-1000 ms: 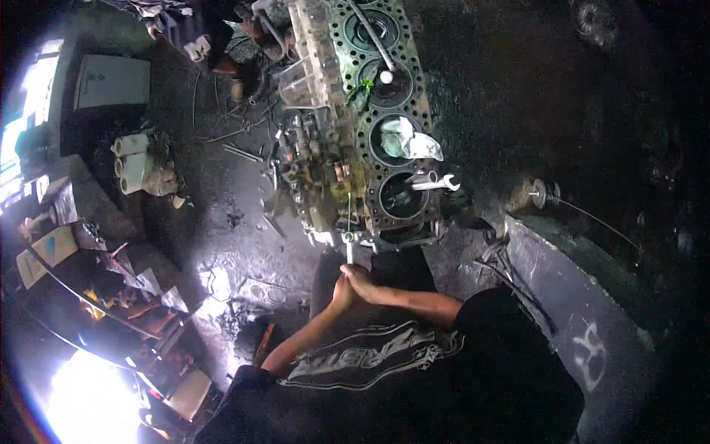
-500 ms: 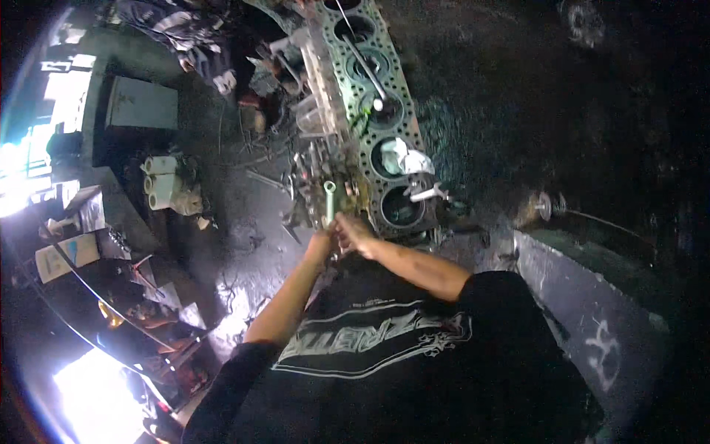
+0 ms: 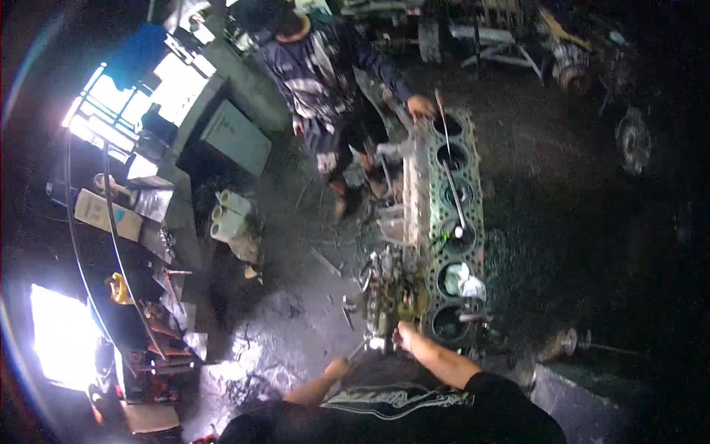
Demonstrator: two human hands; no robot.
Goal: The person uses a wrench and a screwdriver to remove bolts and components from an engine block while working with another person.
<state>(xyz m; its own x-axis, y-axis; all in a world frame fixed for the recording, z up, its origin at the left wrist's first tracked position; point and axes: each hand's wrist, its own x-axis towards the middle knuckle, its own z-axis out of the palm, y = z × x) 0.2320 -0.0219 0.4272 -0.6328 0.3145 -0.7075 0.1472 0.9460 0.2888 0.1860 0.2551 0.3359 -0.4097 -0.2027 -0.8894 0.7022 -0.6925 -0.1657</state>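
My left hand [image 3: 339, 368] is closed on the wrench [image 3: 356, 350], whose thin shaft points up toward the near end of a greasy mechanical assembly [image 3: 384, 296]. Right of it, my right hand [image 3: 403, 336] rests at that same near end with its fingers curled in; what they hold there is hidden. Beside the assembly lies a long engine block [image 3: 436, 248] with a row of round cylinder bores. A long rod [image 3: 454, 196] with a pale knob lies across the bores, and a crumpled white cloth [image 3: 469, 284] sits at one of the nearer ones.
A co-worker [image 3: 329, 89] stands at the far left, with a hand [image 3: 421, 106] on the block's far end. White cylinders [image 3: 231, 213] stand on the floor to the left, near loose tools [image 3: 325, 260]. A grey slab [image 3: 573, 396] is at the lower right.
My view has tilted up, bringing the co-worker fully into sight. My hands, together at the upright wrench before, are now apart: left lower with the wrench, right at the assembly.
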